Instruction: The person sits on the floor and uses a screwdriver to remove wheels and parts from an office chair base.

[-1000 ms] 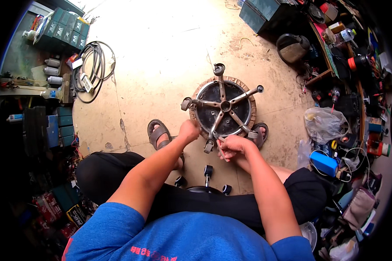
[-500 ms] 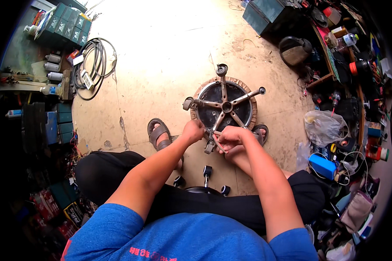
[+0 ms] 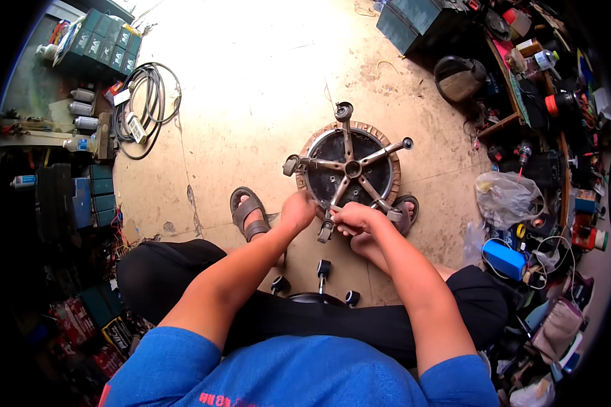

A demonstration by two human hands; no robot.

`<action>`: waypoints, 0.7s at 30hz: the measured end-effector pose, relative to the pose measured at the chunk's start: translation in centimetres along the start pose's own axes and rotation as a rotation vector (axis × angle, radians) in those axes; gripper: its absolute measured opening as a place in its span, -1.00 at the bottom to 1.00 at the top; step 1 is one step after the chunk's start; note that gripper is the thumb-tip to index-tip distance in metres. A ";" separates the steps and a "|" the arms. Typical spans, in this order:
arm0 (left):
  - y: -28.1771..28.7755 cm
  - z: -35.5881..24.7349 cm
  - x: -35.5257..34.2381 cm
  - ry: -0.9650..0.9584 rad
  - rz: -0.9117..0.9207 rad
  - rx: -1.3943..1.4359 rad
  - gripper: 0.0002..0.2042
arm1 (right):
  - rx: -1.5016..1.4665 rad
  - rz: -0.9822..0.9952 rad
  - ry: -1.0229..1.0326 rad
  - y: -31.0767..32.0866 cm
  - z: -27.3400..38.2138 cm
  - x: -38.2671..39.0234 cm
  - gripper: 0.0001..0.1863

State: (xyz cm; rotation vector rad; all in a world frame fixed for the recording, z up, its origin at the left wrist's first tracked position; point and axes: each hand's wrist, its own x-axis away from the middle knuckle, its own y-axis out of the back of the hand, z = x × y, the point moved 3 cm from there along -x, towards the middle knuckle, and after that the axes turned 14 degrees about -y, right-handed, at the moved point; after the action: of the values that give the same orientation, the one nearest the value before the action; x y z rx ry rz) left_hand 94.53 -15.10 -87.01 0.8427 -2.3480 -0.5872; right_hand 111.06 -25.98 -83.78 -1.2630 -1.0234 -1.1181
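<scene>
A five-armed metal chair base [image 3: 349, 166] with caster wheels lies upside down on a round dark disc [image 3: 380, 178] on the floor. My left hand [image 3: 297, 209] grips the near arm of the base, close to its caster [image 3: 325, 231]. My right hand [image 3: 352, 217] is closed on the same arm, right next to that caster. Both hands meet at the disc's near edge. Whether a tool is in my right hand is hidden by the fingers.
My sandalled feet [image 3: 248, 211] rest on either side of the base. Another wheeled black base [image 3: 317, 288] sits between my legs. A coiled cable [image 3: 142, 102] and green crates [image 3: 102, 42] lie at the left. Cluttered tools and a plastic bag [image 3: 506, 197] fill the right.
Both hands have shifted slightly along the near arm toward the caster; the base stays on the disc.
</scene>
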 end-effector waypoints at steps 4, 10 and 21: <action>2.8 -8.1 4.7 0.148 -0.018 -0.060 -0.51 | -0.116 0.002 -0.004 -0.3 -0.2 0.9 -0.91; -2.0 -9.7 9.4 0.156 0.003 -0.011 -0.35 | -0.009 -0.097 0.154 -0.9 -0.8 -0.6 -0.84; -3.2 -7.1 6.0 0.437 -0.083 0.379 -0.45 | 0.069 -0.183 0.217 -1.1 -2.0 -2.3 -0.65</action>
State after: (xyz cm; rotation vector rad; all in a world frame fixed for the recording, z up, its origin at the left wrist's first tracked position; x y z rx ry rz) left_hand 96.58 -22.90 -81.35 1.1121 -2.0480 0.0250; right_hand 109.50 -27.80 -85.97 -0.9835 -1.0181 -1.3175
